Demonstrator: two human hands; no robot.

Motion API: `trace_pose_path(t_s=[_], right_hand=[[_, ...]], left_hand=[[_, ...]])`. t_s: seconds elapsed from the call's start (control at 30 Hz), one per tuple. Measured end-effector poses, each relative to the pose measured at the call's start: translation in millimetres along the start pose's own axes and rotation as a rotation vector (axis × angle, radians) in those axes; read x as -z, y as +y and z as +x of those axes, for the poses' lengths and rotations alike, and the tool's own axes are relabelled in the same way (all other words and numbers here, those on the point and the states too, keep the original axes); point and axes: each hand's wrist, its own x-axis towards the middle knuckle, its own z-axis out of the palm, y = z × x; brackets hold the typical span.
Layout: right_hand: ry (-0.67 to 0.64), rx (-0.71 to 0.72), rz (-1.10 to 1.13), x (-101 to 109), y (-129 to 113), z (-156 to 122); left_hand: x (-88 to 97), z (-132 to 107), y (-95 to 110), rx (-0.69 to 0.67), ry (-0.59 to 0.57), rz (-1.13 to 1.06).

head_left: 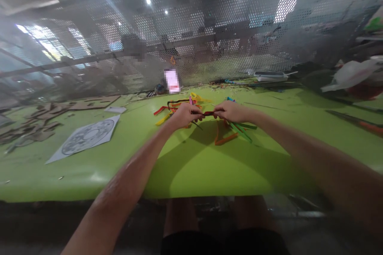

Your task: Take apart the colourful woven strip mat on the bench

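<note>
Between my two hands stretches a thin dark red strip (208, 114), held just above the green table. My left hand (186, 115) pinches its left end, and a dark pointed sliver juts out below the fingers. My right hand (230, 111) has its fingers closed on the right end. Yellow strips (163, 118), a red strip (160, 110) and a black one lie around my left hand. Under and beside my right hand are green strips (243, 132) and a bent orange strip (225, 141). What the strips are made of I cannot tell.
A paper with a printed round pattern (89, 135) lies left, near brown cardboard scraps (38, 127). A lit phone (172, 81) stands against the perforated metal screen (191, 44). A white tray (271, 76) and a plastic bag (353, 72) are at the back right.
</note>
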Motion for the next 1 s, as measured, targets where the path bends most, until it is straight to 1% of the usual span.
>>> trace_pose_path(t_s=[0.1,0.2,0.33,0.5,0.57,0.63,0.73,0.83,0.93,1.0], right_hand=[[-0.008,0.015,-0.031,4,1,0],[-0.007,0.024,-0.090,7,0,-2],[0.028,0.040,-0.185,5,-5,-4],[0.125,0.004,-0.294,-4,-12,-3],[0.161,0.026,-0.315,-7,-12,-3],[0.184,0.052,-0.333,-8,-12,-2],[0.198,0.052,-0.392,-7,-11,-1],[0.189,0.008,-0.480,-6,-14,0],[0.189,-0.018,-0.524,-5,-15,0],[0.196,-0.006,-0.515,-5,-13,0]], left_hand=[[2.2,1,-3,-0.075,0.014,0.071],[3.1,4,-8,-0.174,0.052,0.192],[1.6,6,-15,-0.262,0.096,0.314],[0.1,5,-18,-0.317,0.189,0.415],[0.8,4,-18,-0.338,0.212,0.442],[1.9,4,-19,-0.356,0.209,0.469],[3.9,3,-21,-0.384,0.202,0.501],[4.9,3,-22,-0.398,0.222,0.505],[4.3,2,-22,-0.389,0.230,0.476],[3.2,2,-23,-0.374,0.234,0.435]])
